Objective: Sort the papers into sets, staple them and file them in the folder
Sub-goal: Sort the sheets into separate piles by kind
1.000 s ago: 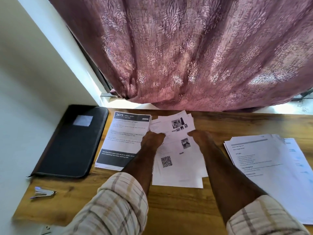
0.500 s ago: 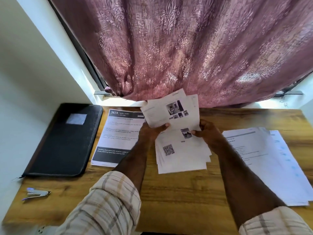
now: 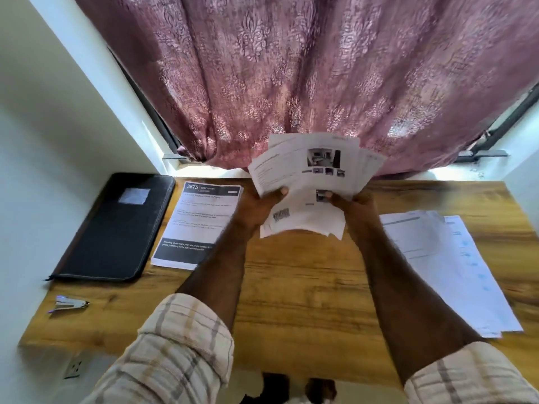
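Left hand [image 3: 256, 207]: gripped left edge of paper bundle [image 3: 309, 185], thumb on top sheet.
Right hand [image 3: 354, 205]: pinched bundle's right side, thumb on front.
Paper bundle: loose fan of sheets w/ small photos, held up off the worktop [image 3: 291, 287], top edge overlapping the curtain [image 3: 291, 68] in view.
Folder [image 3: 116, 228]: black, closed, flat at left end of worktop, beside the wall.
Printed sheet [image 3: 198, 223]: dark header & footer band, flat btwn folder and left forearm; forearm hid its lower right corner.
Right pile [image 3: 446, 266]: white sheets spread flat, right of right forearm, apart from bundle.
Stapler [image 3: 68, 304]: small, near-left corner of worktop, well apart from hands.
Sleeves: checked, rolled at both forearms.
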`<state>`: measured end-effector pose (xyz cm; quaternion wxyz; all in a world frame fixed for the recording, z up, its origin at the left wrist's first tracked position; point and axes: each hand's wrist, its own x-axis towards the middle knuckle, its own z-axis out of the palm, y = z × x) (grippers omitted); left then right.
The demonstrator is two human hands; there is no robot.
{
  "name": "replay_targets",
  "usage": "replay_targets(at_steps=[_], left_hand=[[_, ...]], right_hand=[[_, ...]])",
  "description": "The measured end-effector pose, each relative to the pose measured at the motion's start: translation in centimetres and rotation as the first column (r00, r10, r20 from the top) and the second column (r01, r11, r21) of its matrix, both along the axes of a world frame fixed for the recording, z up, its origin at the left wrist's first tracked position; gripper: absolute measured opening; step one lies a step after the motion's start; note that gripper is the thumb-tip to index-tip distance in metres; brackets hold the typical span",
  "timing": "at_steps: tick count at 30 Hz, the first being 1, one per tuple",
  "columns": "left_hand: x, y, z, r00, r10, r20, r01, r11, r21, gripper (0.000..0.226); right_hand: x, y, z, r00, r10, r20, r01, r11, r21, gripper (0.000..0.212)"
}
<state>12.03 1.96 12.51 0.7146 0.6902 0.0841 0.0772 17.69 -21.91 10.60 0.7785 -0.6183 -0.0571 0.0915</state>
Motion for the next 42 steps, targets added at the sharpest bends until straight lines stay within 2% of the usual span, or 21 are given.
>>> replay_targets(at_steps=[3, 6, 9, 12, 15, 19, 23, 25, 33, 39, 42], left_hand=[[-1.0, -0.7, 0.1, 0.996, 0.081, 0.037, -0.081, 0.997, 0.014, 0.042], [-2.5, -1.1, -1.7, 0.996, 0.089, -0.002, -0.089, 0.996, -0.002, 0.054], [-3.8, -1.5, -3.0, 0.997, 0.063, -0.048, -0.059, 0.996, 0.066, 0.056], [-4.1, -2.0, -3.2, 0.998, 0.064, -0.022, -0.062, 0.995, 0.073, 0.053], [-3.1, -2.3, -1.9, 0.996, 0.085, 0.038, -0.087, 0.995, 0.043, 0.052], [-2.0, -2.4, -0.6, 0.992, 0.115, 0.047, -0.114, 0.993, -0.022, 0.056], [-2.6, -2.3, -2.6, 0.990, 0.142, -0.017, -0.141, 0.990, 0.007, 0.061], [-2.9, -2.5, -3.9, 0.994, 0.110, -0.005, -0.110, 0.993, 0.050, 0.054], [-1.5, -2.3, -3.8, 0.988, 0.151, 0.009, -0.152, 0.987, 0.061, 0.040], [-2.9, -2.7, -6.8, 0.979, 0.189, -0.077, -0.190, 0.982, -0.002, 0.040], [-2.4, -2.3, -6.1, 0.986, 0.166, 0.000, -0.166, 0.986, -0.010, 0.045]], right_hand=[[0.4, -0.8, 0.7, 0.995, 0.046, 0.089, -0.050, 0.998, 0.040, 0.039], [-0.2, -1.8, -0.2, 0.992, 0.100, 0.080, -0.105, 0.993, 0.062, 0.053], [-1.5, -2.2, -1.2, 0.993, 0.112, 0.047, -0.110, 0.993, -0.041, 0.054], [-1.7, -2.0, -1.9, 0.993, 0.104, 0.050, -0.098, 0.988, -0.123, 0.057], [-1.3, -1.3, -0.9, 0.988, 0.117, 0.103, -0.108, 0.990, -0.094, 0.046], [-0.6, -0.7, 0.2, 0.990, 0.107, 0.093, -0.105, 0.994, -0.026, 0.044], [-0.4, -1.4, -2.2, 0.994, 0.103, 0.025, -0.096, 0.976, -0.195, 0.039], [-0.9, -1.3, -2.9, 0.996, 0.089, -0.002, -0.086, 0.963, -0.256, 0.038], [0.2, -0.2, -3.2, 0.999, 0.039, -0.010, -0.040, 0.982, -0.183, 0.040], [-1.2, 0.5, -5.7, 0.997, 0.046, -0.068, -0.059, 0.979, -0.197, 0.042], [-0.6, 0.7, -5.8, 0.998, 0.018, -0.067, -0.032, 0.977, -0.210, 0.039]])
